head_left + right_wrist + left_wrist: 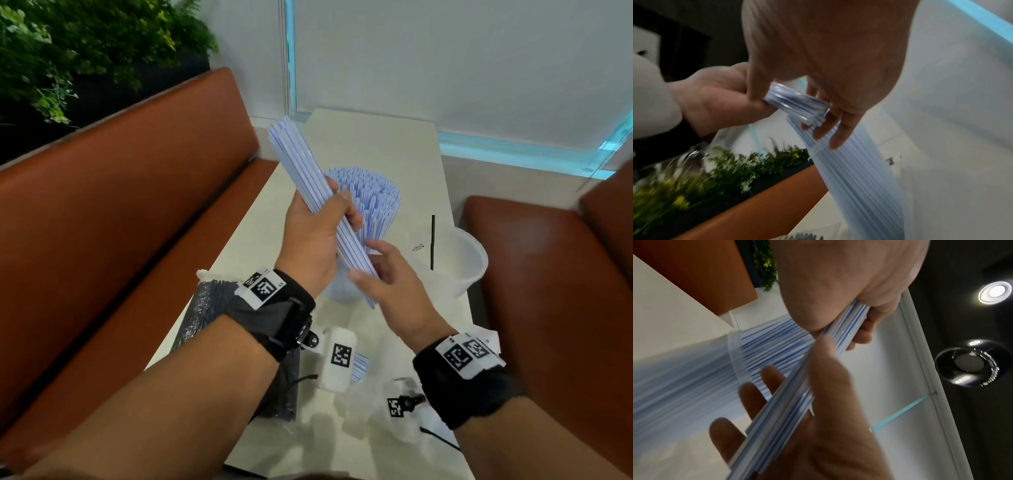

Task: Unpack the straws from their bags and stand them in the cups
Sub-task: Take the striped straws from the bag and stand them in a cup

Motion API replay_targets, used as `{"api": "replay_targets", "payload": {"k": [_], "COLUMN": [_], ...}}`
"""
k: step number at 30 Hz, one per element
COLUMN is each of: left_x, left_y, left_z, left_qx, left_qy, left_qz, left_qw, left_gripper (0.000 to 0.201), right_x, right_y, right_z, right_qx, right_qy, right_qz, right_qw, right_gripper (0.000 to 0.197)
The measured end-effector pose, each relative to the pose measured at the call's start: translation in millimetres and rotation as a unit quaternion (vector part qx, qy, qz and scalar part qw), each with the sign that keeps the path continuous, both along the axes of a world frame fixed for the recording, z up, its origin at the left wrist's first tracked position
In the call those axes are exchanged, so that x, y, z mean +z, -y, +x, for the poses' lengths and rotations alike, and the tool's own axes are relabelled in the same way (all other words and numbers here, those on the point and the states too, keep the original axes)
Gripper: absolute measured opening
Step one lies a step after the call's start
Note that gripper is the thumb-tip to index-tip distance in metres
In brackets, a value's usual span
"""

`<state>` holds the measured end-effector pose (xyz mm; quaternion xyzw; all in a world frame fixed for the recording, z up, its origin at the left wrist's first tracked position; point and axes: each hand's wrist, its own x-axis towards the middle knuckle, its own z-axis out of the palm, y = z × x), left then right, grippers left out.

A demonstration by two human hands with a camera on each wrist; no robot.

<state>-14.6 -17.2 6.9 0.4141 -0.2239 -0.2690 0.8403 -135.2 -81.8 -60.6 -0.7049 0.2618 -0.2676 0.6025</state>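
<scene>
My left hand (318,233) grips a bundle of white straws with blue stripes (301,161) around its middle, tilted up and to the left over the table. My right hand (387,277) holds the bundle's lower end between thumb and fingers; the right wrist view shows that end (795,102) between them. Just behind stands a clear cup packed with the same striped straws (373,202). A second translucent cup (462,263) to the right holds one black straw (432,240). A bag of black straws (205,308) lies at the left, partly under my left forearm.
Crumpled clear plastic bags (363,414) and a few striped straws (359,366) lie on the near end of the narrow white table (376,144). Brown benches flank it on both sides. A white wall and a plant are behind.
</scene>
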Motion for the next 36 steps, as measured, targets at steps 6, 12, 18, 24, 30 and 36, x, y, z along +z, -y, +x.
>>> {"api": "replay_targets", "payload": {"k": [6,12,18,24,30,36], "left_x": [-1,12,39,53,49,9], "left_y": [-7,-11,-5,15,31,33], "left_z": [2,15,55,62,65,61], "left_qx": [-0.029,-0.05,-0.006,0.009,0.109,0.083], "left_qy": [0.022,0.153,0.185,0.15,0.152,0.402], "left_qz": [0.021,0.068,0.081,0.066,0.02,0.244], "left_qw": [0.999,0.985,0.979,0.986,0.982,0.879], "left_gripper": [0.021,0.011,0.014,0.014,0.011,0.017], "right_x": [-9,-17,-6,-4,-16,-20], "right_y": [-5,-3,26,40,47,49], "right_z": [2,6,4,24,29,28], "right_qx": [0.014,0.056,0.045,-0.008,0.027,0.022], "right_qy": [-0.185,-0.262,-0.314,-0.399,-0.369,-0.371], "right_qz": [-0.169,-0.248,-0.334,-0.36,-0.345,-0.362], "right_qw": [0.968,0.931,0.887,0.843,0.862,0.855], "right_gripper": [0.034,0.034,0.053,0.033,0.026,0.03]}}
